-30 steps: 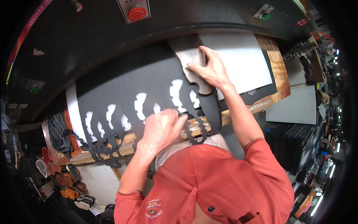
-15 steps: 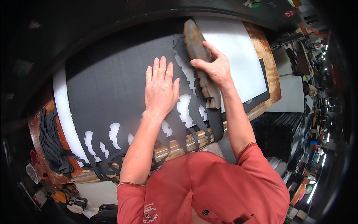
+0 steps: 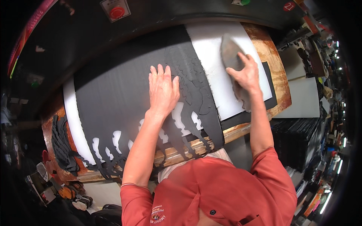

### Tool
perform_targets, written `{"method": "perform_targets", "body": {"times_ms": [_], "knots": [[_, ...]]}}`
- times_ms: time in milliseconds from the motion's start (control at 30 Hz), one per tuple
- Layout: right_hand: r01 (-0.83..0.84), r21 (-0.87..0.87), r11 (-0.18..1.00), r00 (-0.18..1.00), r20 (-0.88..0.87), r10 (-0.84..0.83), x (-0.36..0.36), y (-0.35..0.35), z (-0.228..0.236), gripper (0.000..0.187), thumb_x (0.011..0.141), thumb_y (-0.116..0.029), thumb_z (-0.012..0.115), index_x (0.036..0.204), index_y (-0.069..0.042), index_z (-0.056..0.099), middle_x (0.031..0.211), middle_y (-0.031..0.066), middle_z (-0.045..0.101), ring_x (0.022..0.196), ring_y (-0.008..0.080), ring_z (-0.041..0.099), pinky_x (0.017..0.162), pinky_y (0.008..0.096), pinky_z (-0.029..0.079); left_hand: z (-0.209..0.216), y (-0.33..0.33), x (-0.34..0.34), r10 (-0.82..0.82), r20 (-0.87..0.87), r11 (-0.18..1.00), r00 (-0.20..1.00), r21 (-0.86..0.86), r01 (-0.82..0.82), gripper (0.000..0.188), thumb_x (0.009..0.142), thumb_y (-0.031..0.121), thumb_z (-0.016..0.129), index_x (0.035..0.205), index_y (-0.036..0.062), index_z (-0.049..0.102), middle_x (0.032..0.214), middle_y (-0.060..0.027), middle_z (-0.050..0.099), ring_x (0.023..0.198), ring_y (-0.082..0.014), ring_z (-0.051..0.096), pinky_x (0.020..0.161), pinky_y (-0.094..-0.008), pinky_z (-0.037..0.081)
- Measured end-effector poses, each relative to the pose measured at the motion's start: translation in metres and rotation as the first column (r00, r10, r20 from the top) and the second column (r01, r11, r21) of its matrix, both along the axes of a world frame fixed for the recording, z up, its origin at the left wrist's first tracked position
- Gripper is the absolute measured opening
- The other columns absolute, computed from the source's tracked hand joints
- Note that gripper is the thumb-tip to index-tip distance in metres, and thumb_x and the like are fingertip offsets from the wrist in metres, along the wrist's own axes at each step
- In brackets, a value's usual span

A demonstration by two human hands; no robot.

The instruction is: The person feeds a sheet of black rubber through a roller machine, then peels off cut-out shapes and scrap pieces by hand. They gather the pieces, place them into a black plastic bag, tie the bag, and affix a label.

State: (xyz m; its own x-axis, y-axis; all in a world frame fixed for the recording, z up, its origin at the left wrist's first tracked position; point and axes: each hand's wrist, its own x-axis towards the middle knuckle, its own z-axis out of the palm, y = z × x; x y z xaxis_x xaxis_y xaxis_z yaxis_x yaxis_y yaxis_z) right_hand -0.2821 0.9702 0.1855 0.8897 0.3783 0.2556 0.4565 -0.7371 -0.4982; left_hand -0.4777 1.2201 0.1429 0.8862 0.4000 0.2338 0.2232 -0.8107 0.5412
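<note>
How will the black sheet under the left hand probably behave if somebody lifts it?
The black sheet is probably floppy: its cut strips hang over the wooden edge. They could tear easily, being narrow beside the cut-outs.

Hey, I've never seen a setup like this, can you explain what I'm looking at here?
There's no robot, just a person's two bare hands. Every picture comes from a wide fisheye camera worn on the head, looking down, so straight edges bend. The left hand lies flat on a large matte black sheet, with curved cut-outs showing white along its near side. The right hand grips a long, grey-brown, sole-shaped piece over a smooth white sheet; blur hides whether they touch. A brown wooden board shows at right. A black machine housing spans the top.
</note>
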Motion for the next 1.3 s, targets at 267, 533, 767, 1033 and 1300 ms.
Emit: {"method": "perform_targets", "body": {"times_ms": [267,533,767,1033,1300], "knots": [[-0.231,0.008,0.973,0.973,-0.002,0.231,-0.037,0.111,-0.034,0.062,0.086,-0.031,0.075,0.132,0.010,0.065,0.126,0.0314,0.068,0.119,0.0444,0.066,0.106,0.0477,0.052,0.018,-0.012,0.025,0.030,-0.131,0.998,0.991,-0.051,-0.037,0.055,0.108,0.021,0.053,0.151,-0.0123,0.047,0.154,-0.0400,0.046,0.151,-0.0531,0.036,0.127,-0.0522,0.028],[-0.100,0.300,0.949,0.892,-0.395,0.219,-0.018,0.141,-0.030,0.055,0.084,-0.026,0.074,0.127,0.007,0.070,0.110,0.0284,0.076,0.104,0.0346,0.075,0.096,0.0410,0.057,0.023,-0.018,0.038,0.253,0.033,0.827,0.967,-0.525,-0.198,0.053,0.105,0.015,0.060,0.149,-0.0115,0.049,0.145,-0.0287,0.059,0.136,-0.0414,0.058,0.114,-0.0444,0.047],[-0.085,0.455,0.886,0.880,-0.383,0.281,-0.027,0.137,-0.043,0.049,0.088,-0.027,0.072,0.124,0.005,0.070,0.115,0.0284,0.074,0.110,0.0437,0.072,0.097,0.0461,0.056,0.021,-0.001,0.055,0.499,0.022,0.277,0.867,-0.951,-0.136,0.057,0.098,0.008,0.073,0.149,-0.0077,0.053,0.134,-0.0187,0.065,0.090,-0.0114,0.063,0.077,-0.0227,0.054],[-0.184,0.208,0.961,0.973,0.174,0.149,-0.026,0.134,0.001,0.071,0.091,-0.047,0.075,0.134,0.008,0.066,0.116,0.0212,0.073,0.110,0.0365,0.070,0.097,0.0415,0.055,0.010,-0.015,0.043,0.381,0.284,0.657,0.880,-0.753,-0.042,0.039,0.097,0.001,0.068,0.136,-0.0023,0.068,0.117,-0.0132,0.076,0.101,-0.0154,0.072,0.092,-0.0287,0.058],[-0.244,-0.106,0.964,0.901,-0.393,0.185,-0.014,0.156,0.004,0.065,0.091,-0.036,0.071,0.135,0.010,0.064,0.120,0.0340,0.071,0.121,0.0440,0.068,0.108,0.0468,0.053,-0.005,-0.052,0.033,0.226,0.406,0.868,0.885,-0.496,0.005,0.021,0.095,-0.004,0.068,0.115,0.0019,0.065,0.101,-0.0113,0.075,0.088,-0.0185,0.075,0.080,-0.0324,0.059]]}}
